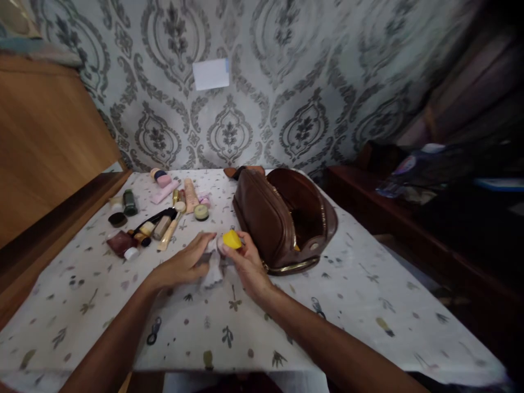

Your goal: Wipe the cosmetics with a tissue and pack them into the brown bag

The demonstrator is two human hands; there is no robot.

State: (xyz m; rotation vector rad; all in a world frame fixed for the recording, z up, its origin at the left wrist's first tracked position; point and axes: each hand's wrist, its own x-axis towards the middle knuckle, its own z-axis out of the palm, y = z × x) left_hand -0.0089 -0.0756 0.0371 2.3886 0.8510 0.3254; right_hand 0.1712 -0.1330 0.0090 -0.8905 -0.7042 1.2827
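Note:
My right hand [250,265] grips a small container with a bright yellow end [232,239] between thumb and fingers. Against its left side, my left hand [184,263] pinches a crumpled white cloth or tissue [213,272], which hangs down towards the table. Both hands are just above the tabletop, left of an open brown toiletry bag [262,218]. The bag's zip is undone and its dark inside shows. Beyond my left hand lie a small round jar [201,212], a peach tube [190,195] and a slim beige tube [167,236].
Several cosmetics bottles stand or lie at the left, among them a dark red bottle [121,244] and a green bottle [130,202]. A patterned cloth covers the table [229,349]. A wooden panel [49,147] rises on the left; a plastic bottle [405,169] lies at the right.

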